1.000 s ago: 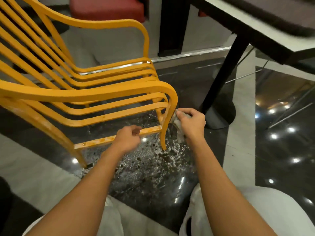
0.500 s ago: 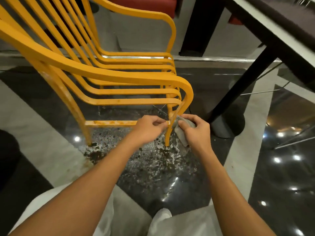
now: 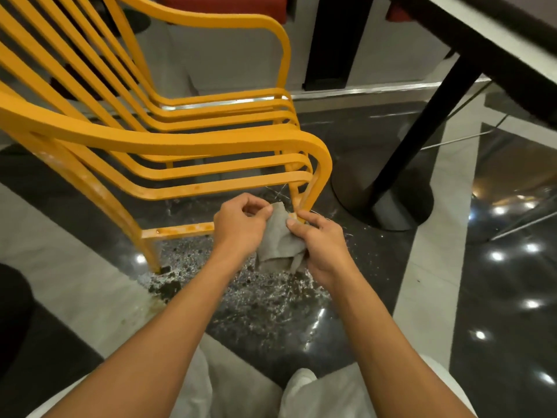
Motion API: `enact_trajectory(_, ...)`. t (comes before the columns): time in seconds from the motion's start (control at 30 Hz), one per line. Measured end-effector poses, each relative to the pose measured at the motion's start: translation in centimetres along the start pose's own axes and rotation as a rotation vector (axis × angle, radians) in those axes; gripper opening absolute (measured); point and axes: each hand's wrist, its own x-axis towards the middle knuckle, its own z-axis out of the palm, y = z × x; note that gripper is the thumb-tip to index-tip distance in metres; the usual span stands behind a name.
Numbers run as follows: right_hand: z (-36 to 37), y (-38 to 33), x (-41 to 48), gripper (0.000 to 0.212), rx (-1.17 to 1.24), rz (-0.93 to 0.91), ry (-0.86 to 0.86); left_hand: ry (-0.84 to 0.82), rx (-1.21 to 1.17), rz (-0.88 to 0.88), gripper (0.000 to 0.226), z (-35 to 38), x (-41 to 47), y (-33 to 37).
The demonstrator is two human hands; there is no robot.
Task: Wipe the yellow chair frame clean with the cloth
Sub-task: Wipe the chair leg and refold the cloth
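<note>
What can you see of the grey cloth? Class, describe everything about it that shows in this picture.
The cloth is grey, soft and fabric-like, crumpled into loose folds. The left hand pinches its upper edge. The right hand grips its right side, and the lower end hangs bunched below both hands. It is held close in front of the yellow chair frame, near the frame's lower front corner. Whether it touches the frame cannot be told.

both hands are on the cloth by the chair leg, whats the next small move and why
Probably spread the cloth onto the lower crossbar and rub leftward along it. The left hand and right hand both pinch the cloth, which hangs bunched beside the front leg and seems not to be wiping anything, while the crossbar shows orange-brown stains to the left of the hands.
</note>
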Motion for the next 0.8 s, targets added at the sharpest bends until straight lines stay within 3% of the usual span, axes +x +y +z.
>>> enact_trajectory(0.13, 0.2, -0.2, -0.5, 0.030, -0.087, -0.166, 0.152, -0.006, -0.019, -0.045, 0.012, 0.9, 0.3, -0.2)
enact_trajectory(0.23, 0.4, -0.8, -0.5, 0.025, -0.247, -0.297, 0.222, -0.079, -0.363, -0.235, 0.021, 1.7, 0.0, 0.3)
enact_trajectory(0.33, 0.5, -1.4, -0.7, 0.020, -0.335, -0.372, 0.178, -0.171, -0.604, -0.349, 0.016, 2.5, -0.7, 1.1)
enact_trajectory(0.47, -0.3, -1.3, -0.2, 0.014, -0.297, -0.391, 0.056, -0.144, -0.699, -0.409, 0.012, 4.0, -0.2, 1.0)
enact_trajectory(0.63, -1.2, -0.8, 1.7, 0.019, -0.374, -0.417, 0.052, -0.205, -0.799, -0.554, 0.027, 5.6, 1.2, 0.4)
enact_trajectory(0.8, -1.4, -1.2, 3.7, 0.016, -0.322, -0.286, 0.031, -0.103, -0.867, -0.542, 0.026, 7.1, 2.5, -0.5)
